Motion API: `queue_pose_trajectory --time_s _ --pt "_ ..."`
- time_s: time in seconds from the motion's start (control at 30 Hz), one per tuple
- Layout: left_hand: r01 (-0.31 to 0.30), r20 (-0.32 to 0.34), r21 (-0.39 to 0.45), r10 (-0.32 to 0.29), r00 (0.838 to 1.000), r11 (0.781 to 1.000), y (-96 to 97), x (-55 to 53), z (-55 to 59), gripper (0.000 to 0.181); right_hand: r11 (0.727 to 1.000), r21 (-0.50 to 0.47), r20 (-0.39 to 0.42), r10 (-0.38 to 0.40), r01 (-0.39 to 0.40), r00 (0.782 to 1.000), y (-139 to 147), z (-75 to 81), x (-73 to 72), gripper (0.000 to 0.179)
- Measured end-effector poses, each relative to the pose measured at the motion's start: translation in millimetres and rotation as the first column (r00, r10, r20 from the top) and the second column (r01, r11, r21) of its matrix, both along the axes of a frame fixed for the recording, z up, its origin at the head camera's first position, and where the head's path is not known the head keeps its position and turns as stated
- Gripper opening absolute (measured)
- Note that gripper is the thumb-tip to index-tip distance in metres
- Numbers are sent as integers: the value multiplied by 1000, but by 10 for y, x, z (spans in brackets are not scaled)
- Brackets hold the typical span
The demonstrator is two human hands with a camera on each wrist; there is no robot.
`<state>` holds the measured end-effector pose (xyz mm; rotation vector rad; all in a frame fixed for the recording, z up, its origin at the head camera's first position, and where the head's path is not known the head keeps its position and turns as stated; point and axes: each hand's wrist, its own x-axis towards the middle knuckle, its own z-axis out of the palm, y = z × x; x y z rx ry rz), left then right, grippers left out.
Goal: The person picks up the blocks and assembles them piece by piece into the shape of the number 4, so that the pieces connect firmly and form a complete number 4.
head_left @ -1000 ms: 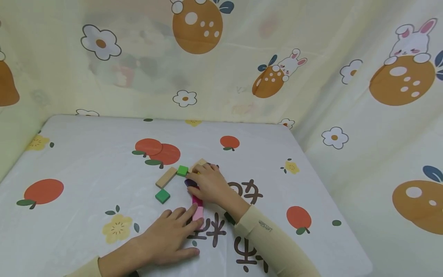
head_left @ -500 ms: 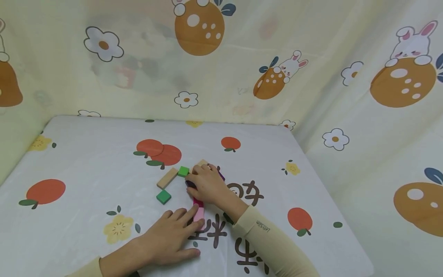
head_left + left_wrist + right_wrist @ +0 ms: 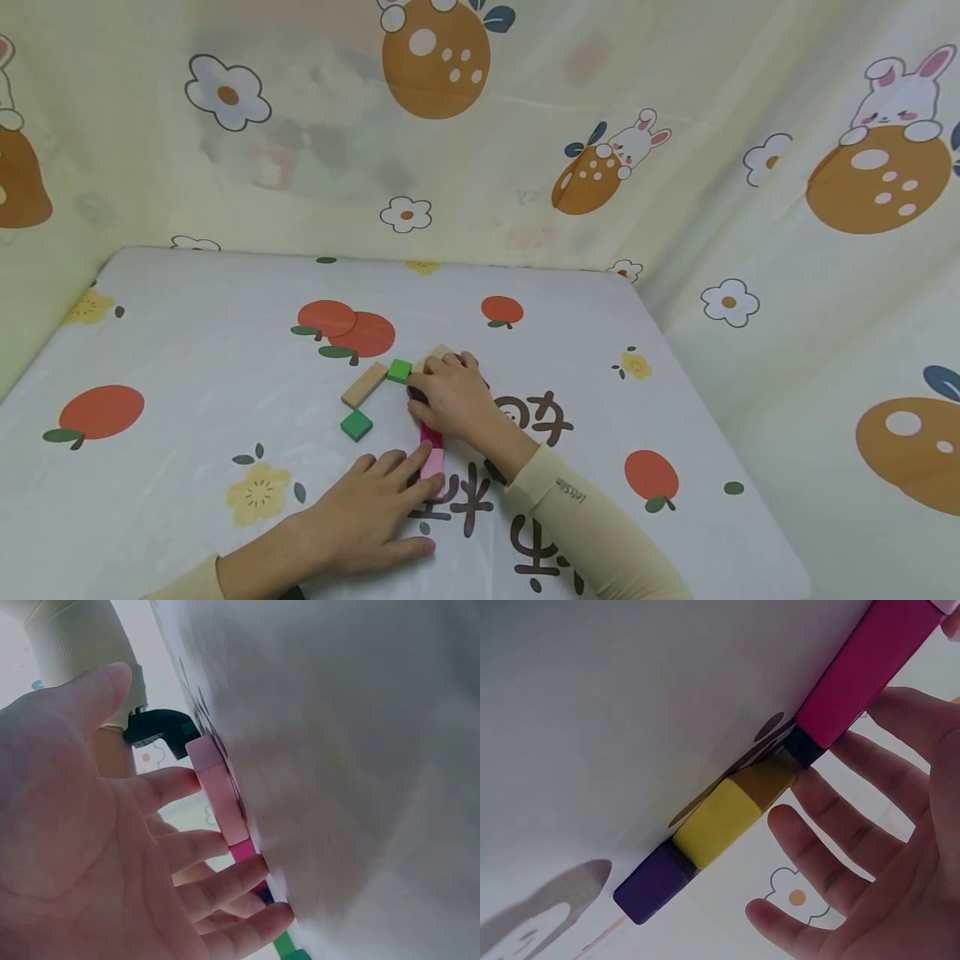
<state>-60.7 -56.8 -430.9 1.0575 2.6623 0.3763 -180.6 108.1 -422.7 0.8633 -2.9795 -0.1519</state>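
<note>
My left hand (image 3: 367,508) lies palm down with fingers spread, its fingertips touching the side of a light pink block (image 3: 432,471). A magenta block (image 3: 866,671) continues from the pink one in a row, with a small dark block (image 3: 804,746) at its end. Over that end bends my right hand (image 3: 453,400). Its thumb and index fingertips touch around the dark block, and the other fingers extend past it. In the right wrist view, a yellow block (image 3: 720,821) and a purple block (image 3: 652,885) carry on the line; the right hand mostly covers them in the head view.
Left of the right hand are a bright green block (image 3: 399,371), a wooden block (image 3: 364,385) and a darker green block (image 3: 356,425). Another wooden block (image 3: 441,352) shows beyond the right fingers. A patterned cloth (image 3: 187,350) covers the table; a printed curtain (image 3: 315,192) hangs behind.
The right hand shifts only slightly over the blocks. A purple edge seen to its right half a second ago is now mostly covered. The left hand stays at the pink block.
</note>
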Motion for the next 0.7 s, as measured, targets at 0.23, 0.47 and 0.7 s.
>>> queue_pose_trajectory --time_s 0.23,0.47,0.7 --pt "0 -11 10 0 1000 1000 -3 3 3 75 999 -44 21 -12 13 1000 32 1 -21 34" --pt "2 -11 8 -2 1000 1000 -4 2 1 75 989 -149 57 -6 14 998 103 -17 -64 32" --pt "2 -14 2 -2 1000 1000 -3 -1 -2 74 975 -224 92 29 -7 995 157 37 -64 31"
